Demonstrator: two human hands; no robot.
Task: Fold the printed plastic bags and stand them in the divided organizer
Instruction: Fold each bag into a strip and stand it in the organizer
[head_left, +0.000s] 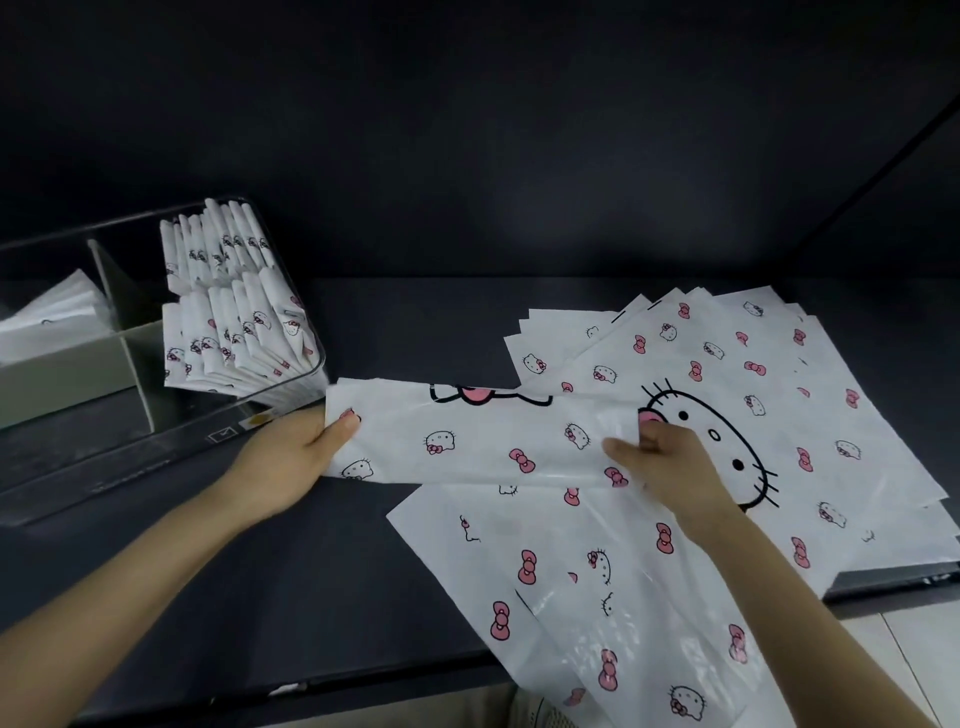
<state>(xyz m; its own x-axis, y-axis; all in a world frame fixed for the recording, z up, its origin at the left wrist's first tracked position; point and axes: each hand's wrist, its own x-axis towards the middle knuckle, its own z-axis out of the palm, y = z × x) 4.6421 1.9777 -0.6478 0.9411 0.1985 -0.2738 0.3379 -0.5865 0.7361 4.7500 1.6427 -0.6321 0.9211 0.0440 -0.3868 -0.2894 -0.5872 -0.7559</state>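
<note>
Holding the strip (467, 441), a bag folded long and narrow, the two hands are at its two ends. The left hand (298, 452) grips the left end: the thumb lies on top and the other fingers go under the plastic. The right hand (662, 462) pinches the right end, with the thumb on top and the fingers bent at the edge. The strip stretches over the table (363, 561); whether it touches the surface I cannot tell. Its left end is just beside the organizer (311, 358), and its right end is over the pile (753, 374) of flat bags. Inside the organizer, folded bags (223, 312) stand tightly in two rows in the right part. A white bag (52, 317) lies in the far left compartment.
</note>
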